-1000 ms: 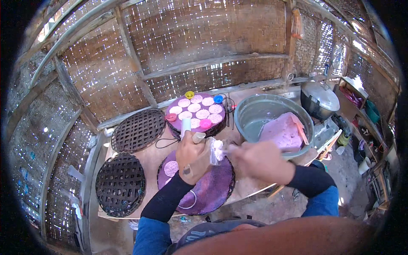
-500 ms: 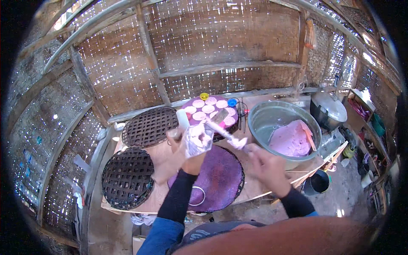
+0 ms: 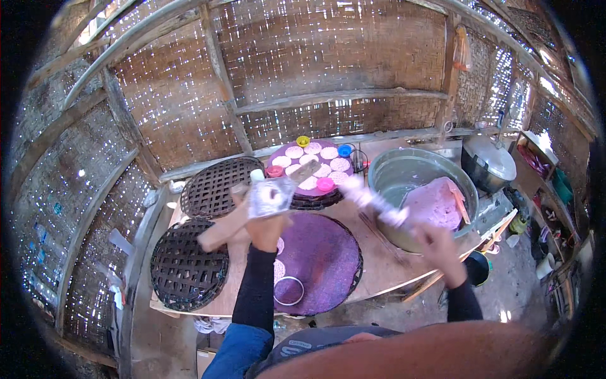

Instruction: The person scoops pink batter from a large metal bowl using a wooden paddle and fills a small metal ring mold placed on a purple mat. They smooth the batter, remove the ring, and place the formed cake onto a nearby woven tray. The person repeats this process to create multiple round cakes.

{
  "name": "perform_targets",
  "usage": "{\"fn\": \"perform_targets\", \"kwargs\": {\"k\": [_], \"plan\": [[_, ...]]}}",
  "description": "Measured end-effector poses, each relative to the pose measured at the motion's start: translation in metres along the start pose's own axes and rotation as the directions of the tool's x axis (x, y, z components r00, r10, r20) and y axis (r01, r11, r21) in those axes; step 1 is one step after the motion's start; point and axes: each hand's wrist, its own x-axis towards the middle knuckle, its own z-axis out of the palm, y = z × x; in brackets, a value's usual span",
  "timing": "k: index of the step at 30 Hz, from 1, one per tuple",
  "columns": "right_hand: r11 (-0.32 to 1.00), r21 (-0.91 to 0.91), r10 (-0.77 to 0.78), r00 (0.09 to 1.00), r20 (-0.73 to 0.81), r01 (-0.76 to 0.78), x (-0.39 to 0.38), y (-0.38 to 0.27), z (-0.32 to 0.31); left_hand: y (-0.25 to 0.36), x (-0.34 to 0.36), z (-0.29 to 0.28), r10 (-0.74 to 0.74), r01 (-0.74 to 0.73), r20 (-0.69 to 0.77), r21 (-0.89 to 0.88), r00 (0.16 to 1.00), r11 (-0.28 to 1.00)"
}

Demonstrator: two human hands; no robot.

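My left hand (image 3: pixel 265 230) grips a wooden press (image 3: pixel 221 230), with a white tube (image 3: pixel 256 176) and a clear plastic-lined opening (image 3: pixel 268 201) on top. My right hand (image 3: pixel 440 252), blurred by motion, holds a stick-like tool (image 3: pixel 385 205) coated in pale pink paste, over the front of a grey-green basin (image 3: pixel 382 177) with a pink mass (image 3: pixel 429 202) inside. Below my hands lies a purple round mat (image 3: pixel 319 259) with a white ring (image 3: pixel 288 302) and pink lacy discs. A second purple tray (image 3: pixel 297 199) behind bears several discs and coloured cups (image 3: pixel 325 184).
Two dark lattice trays (image 3: pixel 189 265) are on the left of the plywood table (image 3: pixel 372 278). A lidded metal pot (image 3: pixel 489 161) stands behind the basin. A cluttered shelf (image 3: pixel 527 164) is at the right, a black bucket (image 3: pixel 478 271) below, a woven wall (image 3: pixel 328 57) behind.
My right hand has moved rightward toward the basin with the coated tool. My left hand has shifted left with the press, uncovering more of the discs on the back tray.
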Motion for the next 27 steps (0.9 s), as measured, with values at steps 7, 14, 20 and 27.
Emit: {"fn": "perform_targets", "kwargs": {"k": [7,14,20,27], "plan": [[0.805,-0.574,-0.073,0.984,0.160,0.153,0.051,0.096,0.005,0.026,0.010,-0.047,-0.137,0.423,0.405,-0.895,0.904,0.144],[-0.429,0.048,-0.879,0.429,0.210,-0.902,0.002,-0.131,0.157,0.034,-0.018,0.024,0.411,0.317,0.032,-0.690,0.911,-0.650],[-0.475,0.548,-0.393,0.723,0.568,-0.689,-0.005,-0.100,0.121,-0.037,-0.048,-0.067,-0.380,0.659,0.605,-0.752,0.699,0.016],[0.239,0.925,-0.147,0.931,0.335,-0.295,0.014,-0.102,0.107,0.020,-0.082,-0.097,0.054,-0.132,0.511,0.116,0.858,0.985]]}}
